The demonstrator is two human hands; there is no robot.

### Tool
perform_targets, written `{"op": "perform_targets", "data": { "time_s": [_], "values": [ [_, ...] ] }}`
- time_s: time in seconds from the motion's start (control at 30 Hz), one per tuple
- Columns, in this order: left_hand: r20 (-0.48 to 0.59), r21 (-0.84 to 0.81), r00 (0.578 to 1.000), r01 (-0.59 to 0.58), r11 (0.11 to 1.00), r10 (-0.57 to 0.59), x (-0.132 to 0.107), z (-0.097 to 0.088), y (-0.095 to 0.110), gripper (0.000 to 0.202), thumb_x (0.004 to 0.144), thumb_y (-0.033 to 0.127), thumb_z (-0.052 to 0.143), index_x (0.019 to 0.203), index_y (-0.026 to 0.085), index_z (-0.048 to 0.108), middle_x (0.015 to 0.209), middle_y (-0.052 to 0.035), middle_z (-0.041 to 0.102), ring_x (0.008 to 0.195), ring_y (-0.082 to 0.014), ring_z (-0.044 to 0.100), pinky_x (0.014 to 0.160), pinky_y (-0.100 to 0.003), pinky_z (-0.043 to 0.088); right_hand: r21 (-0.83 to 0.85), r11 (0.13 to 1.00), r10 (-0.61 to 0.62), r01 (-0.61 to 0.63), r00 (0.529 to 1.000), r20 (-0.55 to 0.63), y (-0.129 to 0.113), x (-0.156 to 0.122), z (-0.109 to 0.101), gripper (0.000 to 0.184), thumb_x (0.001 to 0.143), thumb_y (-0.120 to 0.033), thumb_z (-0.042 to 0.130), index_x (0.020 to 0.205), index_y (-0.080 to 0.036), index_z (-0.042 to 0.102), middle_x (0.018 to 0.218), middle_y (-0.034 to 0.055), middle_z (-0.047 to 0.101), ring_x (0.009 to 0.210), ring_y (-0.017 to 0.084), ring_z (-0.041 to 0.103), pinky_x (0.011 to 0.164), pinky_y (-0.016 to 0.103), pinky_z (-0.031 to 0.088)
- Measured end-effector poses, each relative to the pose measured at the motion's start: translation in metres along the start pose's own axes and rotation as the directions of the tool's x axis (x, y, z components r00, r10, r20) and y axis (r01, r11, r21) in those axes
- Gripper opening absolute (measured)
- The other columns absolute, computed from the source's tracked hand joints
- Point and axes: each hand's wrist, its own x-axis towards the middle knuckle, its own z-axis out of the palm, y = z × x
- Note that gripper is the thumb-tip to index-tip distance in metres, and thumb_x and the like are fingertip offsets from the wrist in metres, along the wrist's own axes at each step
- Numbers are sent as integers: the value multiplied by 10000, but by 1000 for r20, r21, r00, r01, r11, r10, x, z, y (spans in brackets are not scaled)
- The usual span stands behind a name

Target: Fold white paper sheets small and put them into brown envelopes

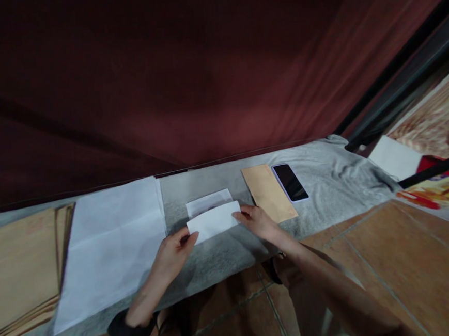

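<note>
Between my two hands is a folded sheet of white paper [214, 222], held a little above the grey cloth [216, 259]. My left hand [175, 252] pinches its left end, thumb on top. At the right end, the thumb and fingers of my right hand [256, 220] are closed on the same sheet. Behind its upper edge shows another white paper panel [207, 202]; I cannot tell whether it belongs to the same sheet. A brown envelope [270, 193] lies just beyond my right hand.
Large white sheets [112, 244] lie left of my hands, beside a stack of brown envelopes [20, 267]. A phone [291, 182] rests right of the single envelope. A dark red curtain [202, 87] hangs behind. Printed packaging [444, 194] is at far right, above the tiled floor [391, 263].
</note>
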Motion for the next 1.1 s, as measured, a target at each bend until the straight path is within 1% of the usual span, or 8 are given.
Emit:
{"op": "perform_targets", "data": {
  "time_s": [0.1, 0.17, 0.27, 0.43, 0.53, 0.7, 0.93, 1.1],
  "values": [
    [-100, 106, 995, 10, 994, 0, 5, 4, 2, 332, 875, 469, 479, 693, 211, 580, 604, 27, 546, 580, -140, 506, 577, -250, 371, -97, 992, 71, -74, 997, -36, -9, 5, 3, 336, 1037, -400, 465, 924, -206, 715, 838, 34, 752, 758, 184, 680, 628, 250, 412],
    [-139, 192, 990, 41, 980, -14, 9, 7, 5, 304, 898, 432, 461, 706, 216, 554, 606, 28, 540, 574, -136, 511, 591, -248, 365, -208, 970, 114, -125, 992, -62, -14, 9, 4, 333, 1041, -407, 459, 964, -212, 718, 914, 57, 773, 835, 199, 709, 671, 253, 429],
    [-166, 345, 982, 141, 928, -87, 15, 9, 13, 257, 941, 372, 449, 783, 220, 583, 674, 5, 624, 618, -146, 573, 605, -247, 356, -342, 921, 170, -187, 982, -78, -21, 14, 6, 345, 1046, -431, 444, 1035, -225, 720, 992, 84, 785, 929, 224, 729, 731, 266, 453],
    [-156, 521, 967, 254, 815, -202, 23, 9, 30, 276, 987, 373, 434, 898, 233, 655, 840, -38, 745, 768, -192, 677, 618, -263, 365, -401, 882, 227, -248, 969, -101, -27, 20, 8, 384, 1049, -471, 422, 1086, -240, 727, 983, 99, 790, 940, 240, 748, 741, 283, 491],
    [-171, 560, 958, 286, 777, -229, 25, 9, 37, 298, 993, 389, 419, 951, 244, 677, 907, -43, 772, 827, -213, 704, 622, -272, 388, -408, 875, 227, -260, 965, -128, -29, 21, 8, 369, 1049, -465, 436, 1089, -240, 726, 984, 105, 789, 943, 244, 754, 738, 283, 508],
    [-206, 580, 949, 314, 752, -237, 26, 13, 40, 343, 1000, 387, 378, 1047, 232, 680, 991, -78, 778, 884, -235, 719, 672, -289, 446, -420, 868, 214, -265, 963, -166, -32, 24, 10, 377, 1053, -476, 434, 1106, -222, 708, 966, 110, 789, 926, 232, 761, 741, 271, 520],
    [-247, 600, 939, 343, 723, -240, 29, 16, 43, 403, 1013, 389, 329, 1179, 204, 647, 1005, -122, 772, 913, -270, 730, 741, -339, 499, -413, 866, 205, -281, 954, -220, -38, 31, 17, 353, 1060, -460, 434, 1152, -194, 647, 984, 124, 777, 939, 237, 756, 779, 289, 516],
    [-283, 628, 936, 347, 696, -211, 29, 20, 44, 409, 1018, 389, 328, 1190, 182, 636, 955, -138, 768, 897, -279, 738, 741, -346, 508, -397, 870, 196, -291, 945, -263, -36, 38, 24, 299, 1059, -418, 449, 1174, -185, 599, 1034, 118, 756, 978, 237, 733, 810, 300, 511]
  ]
}}
